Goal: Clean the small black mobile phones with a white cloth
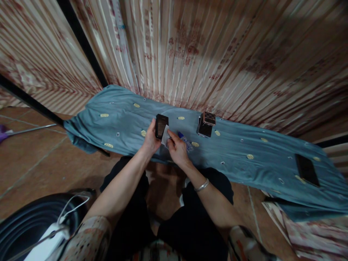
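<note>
My left hand [152, 138] grips a dark, flat rectangular case [162, 122] by its left side and lower edge. Its glossy brown-black face points up, and I cannot make out its exact kind. Between the fingers of my right hand [177, 148] is a small white cloth or tissue [164, 136], which overlaps the case's lower right corner. Just right of that hand, a clear bottle with a blue top [187, 143] lies on its side, partly hidden by the hand. Farther right sit stacked dark boxes or cases [206, 125] with shiny edges.
Blue-green patterned fabric [233, 145] covers the long, narrow surface before me. A dark phone [307, 169] lies near its right end. Striped curtains [190, 54] hang behind, with a black pole [84, 43] at left. A coiled black hose [29, 217] and white power strip [45, 243] are lower left.
</note>
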A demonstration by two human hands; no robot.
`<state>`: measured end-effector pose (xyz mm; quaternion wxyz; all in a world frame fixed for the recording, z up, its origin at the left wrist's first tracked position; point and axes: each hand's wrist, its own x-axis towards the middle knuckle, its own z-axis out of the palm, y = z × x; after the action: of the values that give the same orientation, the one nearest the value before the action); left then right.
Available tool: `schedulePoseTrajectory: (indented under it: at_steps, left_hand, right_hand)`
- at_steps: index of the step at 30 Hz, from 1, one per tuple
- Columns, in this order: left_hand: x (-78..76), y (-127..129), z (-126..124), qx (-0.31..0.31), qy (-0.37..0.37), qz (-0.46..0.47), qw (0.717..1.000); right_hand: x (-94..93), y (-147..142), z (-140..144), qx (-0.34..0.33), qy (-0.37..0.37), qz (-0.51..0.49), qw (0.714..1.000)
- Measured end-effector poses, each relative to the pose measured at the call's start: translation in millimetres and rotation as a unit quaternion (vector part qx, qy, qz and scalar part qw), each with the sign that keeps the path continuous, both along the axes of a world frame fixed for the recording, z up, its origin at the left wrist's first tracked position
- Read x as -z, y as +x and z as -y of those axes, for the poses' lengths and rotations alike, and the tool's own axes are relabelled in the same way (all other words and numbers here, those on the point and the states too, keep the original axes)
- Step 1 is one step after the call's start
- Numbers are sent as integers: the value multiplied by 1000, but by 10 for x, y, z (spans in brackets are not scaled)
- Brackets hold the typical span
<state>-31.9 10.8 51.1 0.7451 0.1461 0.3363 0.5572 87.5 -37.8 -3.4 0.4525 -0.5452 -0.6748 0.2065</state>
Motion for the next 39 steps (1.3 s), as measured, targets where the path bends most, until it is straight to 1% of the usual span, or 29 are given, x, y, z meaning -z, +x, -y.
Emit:
schedulePoseTrajectory:
  at_steps: [4,7,9,11,15,17,19,22,24,26,30,35,39]
  left_hand:
    - [60,-22,-43,-7,-2,-18,1000]
    - [105,1,-74,-10,-12,-22,1000]
    - [125,41,-84,-22,-26,-21,999]
    - [138,92,-85,-41,-35,-18,998]
    - [155,177,-65,-61,-26,-30,997]
    - [158,198,-49,-64,-2,-43,997]
    - [158,207,-34,-63,37,-53,996]
    - [163,210,-22,-62,81,-69,992]
    - [174,207,-25,-68,89,-84,990]
    - [189,198,-34,-68,92,-97,989]
    - [213,173,-59,-56,96,-100,989]
    - [233,151,-79,-54,84,-99,990]
    - [230,151,-76,-46,74,-111,990]
  right_hand:
    - [-4,35,29,-2,-12,-34,999]
    - [12,67,-14,15,-28,-95,995]
    - [29,80,-67,31,-47,-154,986]
    - [42,85,-120,32,-63,-236,969]
    - [34,79,-174,-13,-97,-396,913]
    - [14,79,-173,-26,-108,-444,889]
    - [-11,84,-167,-34,-113,-474,873]
    - [-48,100,-159,-37,-128,-492,860]
    - [-69,111,-157,-30,-139,-491,860]
    - [-84,117,-154,-26,-140,-491,860]
    - [-106,114,-151,-41,-136,-502,853]
    - [-114,101,-160,-30,-141,-490,860]
    - [-85,99,-172,-31,-139,-492,859]
